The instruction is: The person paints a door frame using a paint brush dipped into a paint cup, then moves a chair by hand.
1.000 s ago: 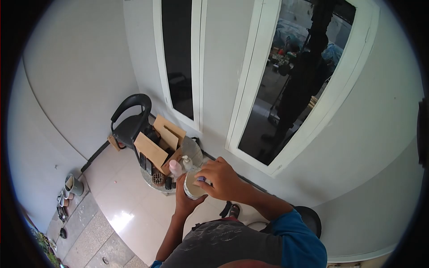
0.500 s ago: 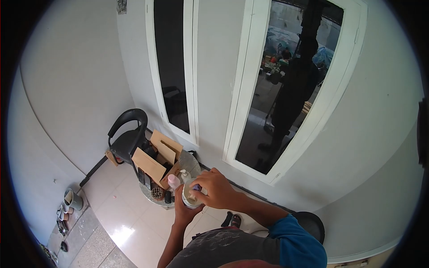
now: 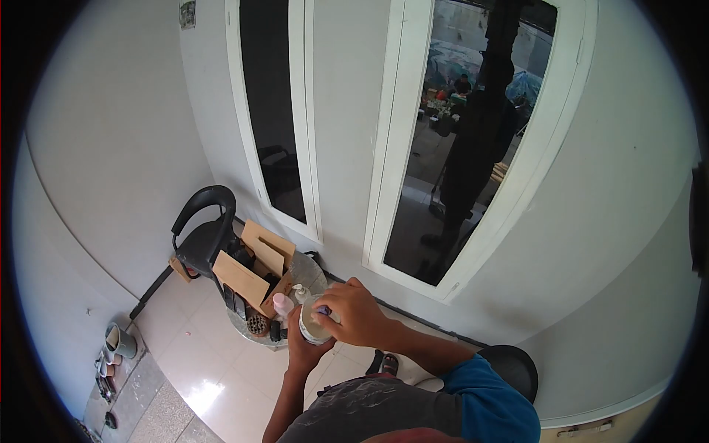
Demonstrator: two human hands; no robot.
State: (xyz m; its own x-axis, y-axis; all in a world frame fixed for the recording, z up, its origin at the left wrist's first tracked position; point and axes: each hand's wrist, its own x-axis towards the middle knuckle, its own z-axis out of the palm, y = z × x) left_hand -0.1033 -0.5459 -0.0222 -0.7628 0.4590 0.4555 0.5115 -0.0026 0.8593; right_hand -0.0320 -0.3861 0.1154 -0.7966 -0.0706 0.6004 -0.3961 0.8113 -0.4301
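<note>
Holding with the left hand [image 3: 301,348] a round white tub [image 3: 316,340], apparently plastic, by its outer side; pinching with the right hand [image 3: 354,313], the nearer one, a small purple object [image 3: 323,310], over or inside the tub's opening; impossible to tell its material or long axis.
</note>
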